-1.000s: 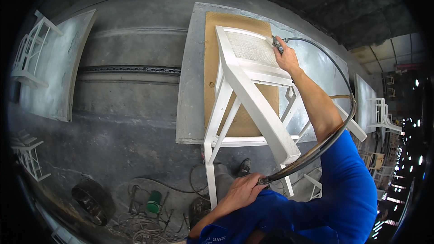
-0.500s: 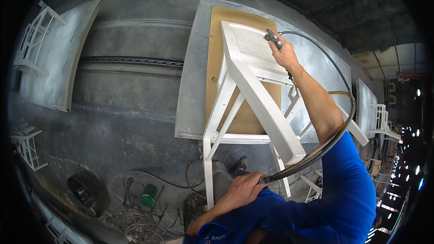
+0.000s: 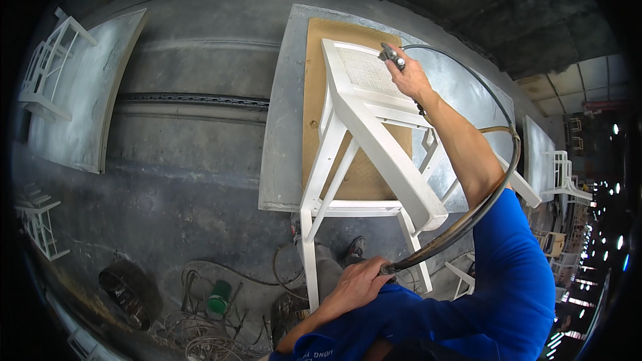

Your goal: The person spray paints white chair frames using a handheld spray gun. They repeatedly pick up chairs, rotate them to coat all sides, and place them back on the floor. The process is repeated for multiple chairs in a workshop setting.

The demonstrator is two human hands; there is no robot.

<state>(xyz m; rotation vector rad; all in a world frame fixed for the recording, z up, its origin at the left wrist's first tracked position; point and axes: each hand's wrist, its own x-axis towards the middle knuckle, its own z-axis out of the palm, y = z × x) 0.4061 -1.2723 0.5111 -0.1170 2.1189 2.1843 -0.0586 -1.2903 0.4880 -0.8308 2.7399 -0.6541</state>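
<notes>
A white chair (image 3: pixel 374 150) lies tipped over on a sheet of brown cardboard (image 3: pixel 313 93), its legs reaching toward me. Its back holds a pale woven panel (image 3: pixel 364 70). My right hand (image 3: pixel 410 80) is closed around a dark spray gun (image 3: pixel 392 58), held over the right part of that panel. From the gun a black hose (image 3: pixel 461 224) loops out to the right and comes back toward my body. Close to my waist, my left hand (image 3: pixel 358 284) grips this hose near its lower end.
A grey board (image 3: pixel 281 127) supports the cardboard. Other white chairs (image 3: pixel 50 83) sit on a board at left, with more at right. On the floor are a round dark tub (image 3: pixel 130 293), a green container (image 3: pixel 219 296) and tangled hoses (image 3: pixel 214 347). A chain track (image 3: pixel 194 99) runs along the left.
My right hand and the spray gun have moved a little left and away from me, relative to the chair. My left hand keeps its hold on the hose. The whole view has shifted slightly.
</notes>
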